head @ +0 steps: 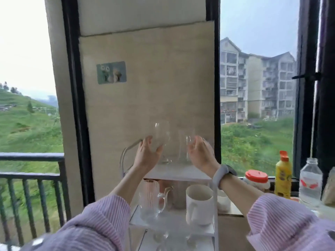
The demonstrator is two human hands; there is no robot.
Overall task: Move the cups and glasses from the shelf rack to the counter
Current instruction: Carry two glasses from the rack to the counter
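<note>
- head view: the left hand (146, 153) curls round the bowl of a stemmed glass (161, 136); the right hand (199, 153) wraps a tall glass (185, 149), though blur softens it.
- both glasses are at the top tier of the shelf rack (178, 172).
- a glass jug (152, 201), a white mug (199, 205) and more stemware (159, 235) sit on the tiers below.
- i'd say most is left to carry to the counter (233, 232).

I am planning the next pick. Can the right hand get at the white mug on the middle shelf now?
Probably yes: the white mug stands at the rack's open front, nothing before it. But the right hand is at the tall glass.
</note>
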